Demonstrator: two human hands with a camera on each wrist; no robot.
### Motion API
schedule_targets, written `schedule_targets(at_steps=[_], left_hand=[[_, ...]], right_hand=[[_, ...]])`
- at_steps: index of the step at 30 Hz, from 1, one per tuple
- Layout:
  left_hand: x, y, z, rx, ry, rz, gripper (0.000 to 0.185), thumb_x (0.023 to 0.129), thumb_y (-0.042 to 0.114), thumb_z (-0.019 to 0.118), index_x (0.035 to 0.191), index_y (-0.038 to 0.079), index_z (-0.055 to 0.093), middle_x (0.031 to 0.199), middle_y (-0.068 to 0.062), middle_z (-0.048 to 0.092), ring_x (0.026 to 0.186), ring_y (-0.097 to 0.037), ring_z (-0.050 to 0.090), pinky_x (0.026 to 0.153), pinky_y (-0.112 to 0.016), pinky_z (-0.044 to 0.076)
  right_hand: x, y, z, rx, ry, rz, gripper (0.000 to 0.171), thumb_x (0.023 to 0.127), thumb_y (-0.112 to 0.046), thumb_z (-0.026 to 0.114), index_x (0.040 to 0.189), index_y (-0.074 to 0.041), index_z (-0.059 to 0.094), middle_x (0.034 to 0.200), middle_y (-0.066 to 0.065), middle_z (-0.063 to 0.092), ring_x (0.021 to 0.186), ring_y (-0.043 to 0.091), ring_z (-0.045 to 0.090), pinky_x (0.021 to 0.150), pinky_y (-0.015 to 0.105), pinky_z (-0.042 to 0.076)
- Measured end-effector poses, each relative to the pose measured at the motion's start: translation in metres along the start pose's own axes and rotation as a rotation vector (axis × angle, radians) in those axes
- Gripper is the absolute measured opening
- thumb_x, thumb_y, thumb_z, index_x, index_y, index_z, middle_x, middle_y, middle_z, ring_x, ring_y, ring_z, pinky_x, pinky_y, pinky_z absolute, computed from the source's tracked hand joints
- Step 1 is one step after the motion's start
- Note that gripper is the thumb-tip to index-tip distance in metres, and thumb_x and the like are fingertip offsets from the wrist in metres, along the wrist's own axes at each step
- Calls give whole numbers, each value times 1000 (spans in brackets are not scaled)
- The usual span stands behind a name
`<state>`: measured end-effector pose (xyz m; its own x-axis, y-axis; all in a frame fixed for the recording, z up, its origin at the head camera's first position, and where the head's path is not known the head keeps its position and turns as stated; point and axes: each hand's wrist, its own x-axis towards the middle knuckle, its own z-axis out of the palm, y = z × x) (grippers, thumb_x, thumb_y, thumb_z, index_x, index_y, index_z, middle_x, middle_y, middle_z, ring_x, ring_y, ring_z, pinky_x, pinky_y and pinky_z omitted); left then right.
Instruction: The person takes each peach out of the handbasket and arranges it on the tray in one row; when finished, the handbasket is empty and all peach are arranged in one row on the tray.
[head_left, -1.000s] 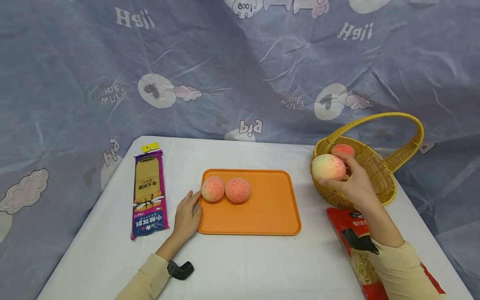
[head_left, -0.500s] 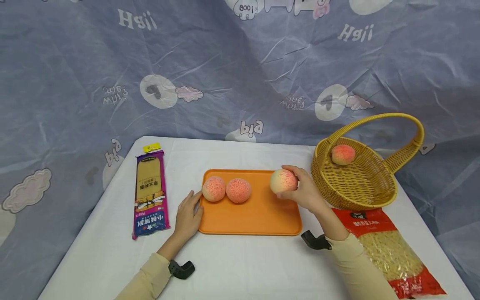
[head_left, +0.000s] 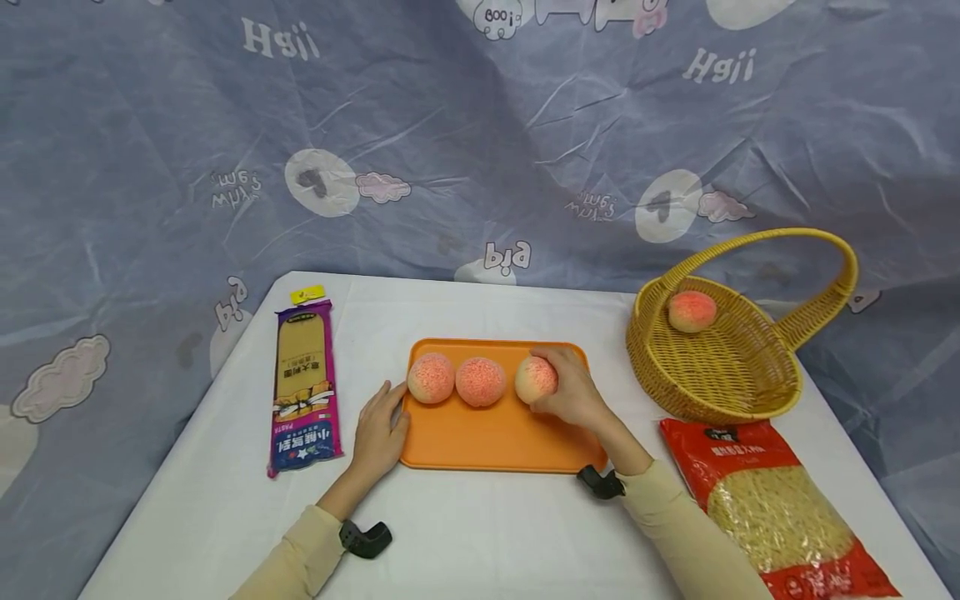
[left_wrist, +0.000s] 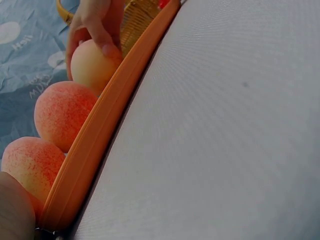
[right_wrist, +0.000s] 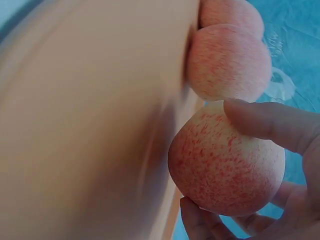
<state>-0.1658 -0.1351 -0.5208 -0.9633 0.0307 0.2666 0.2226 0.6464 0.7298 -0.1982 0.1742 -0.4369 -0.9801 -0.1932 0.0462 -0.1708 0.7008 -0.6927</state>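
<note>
Your right hand (head_left: 573, 392) is gripping a peach (head_left: 534, 379) on the orange tray (head_left: 502, 442); your left hand (head_left: 381, 429), fingers relaxed, is touching the tray's edge.

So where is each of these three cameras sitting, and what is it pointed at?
Head: looks forward and down at the table, orange tray and basket; both hands and sleeves show.
Left wrist: low by the tray's edge, looking along it; a bit of left hand shows.
Right wrist: close on the held peach; fingers show.
All three see this peach.

Both arms wear long cream-beige sleeves (head_left: 300, 558) ending at the wrists. A small black strapped device (head_left: 365, 539) sits at each cuff, well behind the fingers.
</note>
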Motion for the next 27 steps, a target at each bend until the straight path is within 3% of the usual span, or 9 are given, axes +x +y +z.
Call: schedule_targets(at_steps=[11, 20, 27], left_hand=[[0, 1, 1, 6, 19, 7, 46, 91, 6, 58, 137, 2, 55, 142, -19, 54, 140, -40, 37, 114, -61, 25], [1, 2, 0, 10, 6, 3, 47, 91, 4, 57, 138, 2, 53, 142, -19, 53, 142, -40, 36, 116, -59, 24], [0, 1, 0, 0, 7, 1, 47, 92, 6, 57, 138, 2, 54, 142, -18, 54, 142, -39, 36, 116, -59, 23]], right_hand=[[1, 0, 9, -39, -3, -42, 88, 62, -3, 88, 141, -11, 50, 135, 15, 50, 125, 37, 42, 103, 57, 41], [-3, 6, 11, 23, -42, 17, 96, 66, -14, 89, 147, -10, 39, 141, 20, 45, 129, 38, 47, 108, 58, 39], [-5, 5, 1, 73, -59, 4, 98, 68, -14, 89, 149, -5, 34, 147, 24, 40, 131, 42, 45, 107, 57, 40]])
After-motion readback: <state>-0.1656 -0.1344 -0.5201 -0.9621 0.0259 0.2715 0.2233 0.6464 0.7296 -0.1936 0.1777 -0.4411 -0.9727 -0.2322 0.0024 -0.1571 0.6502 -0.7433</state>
